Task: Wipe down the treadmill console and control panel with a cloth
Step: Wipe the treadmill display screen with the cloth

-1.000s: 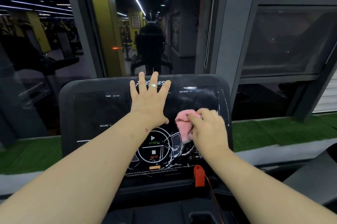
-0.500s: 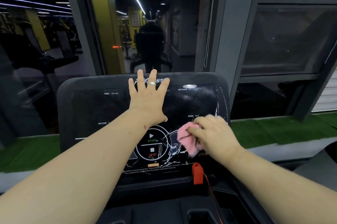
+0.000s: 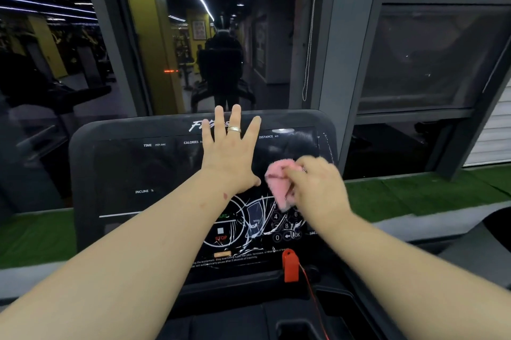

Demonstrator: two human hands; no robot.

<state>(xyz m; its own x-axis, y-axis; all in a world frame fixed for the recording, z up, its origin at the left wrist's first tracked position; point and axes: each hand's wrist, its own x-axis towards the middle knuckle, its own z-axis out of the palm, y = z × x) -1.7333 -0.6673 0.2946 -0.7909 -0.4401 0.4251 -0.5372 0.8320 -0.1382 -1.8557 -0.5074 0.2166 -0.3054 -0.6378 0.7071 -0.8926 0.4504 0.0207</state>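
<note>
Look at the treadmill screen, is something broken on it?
Maybe. White scratchy lines spread across the lower control panel, between the round start and stop ring and the number keys. They look like cracks or scuffs; I cannot tell which. The right hand wipes just above with the pink cloth.

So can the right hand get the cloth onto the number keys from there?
Probably yes: the right hand holds the pink cloth just above the number keys, with nothing between.
</note>
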